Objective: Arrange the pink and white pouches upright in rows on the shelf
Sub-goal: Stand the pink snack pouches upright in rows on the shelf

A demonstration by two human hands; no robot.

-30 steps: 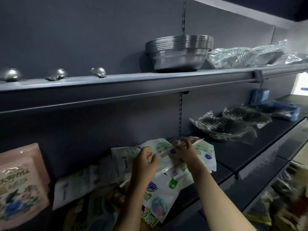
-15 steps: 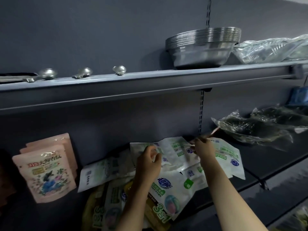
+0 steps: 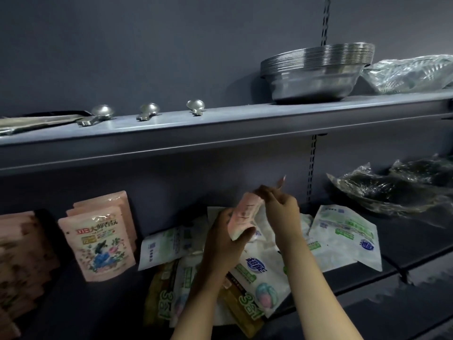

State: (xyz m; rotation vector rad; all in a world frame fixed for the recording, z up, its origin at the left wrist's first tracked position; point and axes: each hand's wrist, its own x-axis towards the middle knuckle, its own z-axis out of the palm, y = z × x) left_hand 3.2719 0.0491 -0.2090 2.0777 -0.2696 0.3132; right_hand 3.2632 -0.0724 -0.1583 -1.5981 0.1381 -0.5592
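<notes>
I see my left hand (image 3: 224, 239) gripping the lower end of a pink pouch (image 3: 244, 218), while my right hand (image 3: 282, 204) pinches its top; the pouch is tilted above the heap of white pouches (image 3: 343, 236) lying flat on the lower shelf (image 3: 404, 244). To the left, upright pink pouches (image 3: 98, 241) lean by the back wall. On the upper shelf (image 3: 220, 128) sit stacked steel bowls (image 3: 316, 72) and three spoons (image 3: 147, 111).
</notes>
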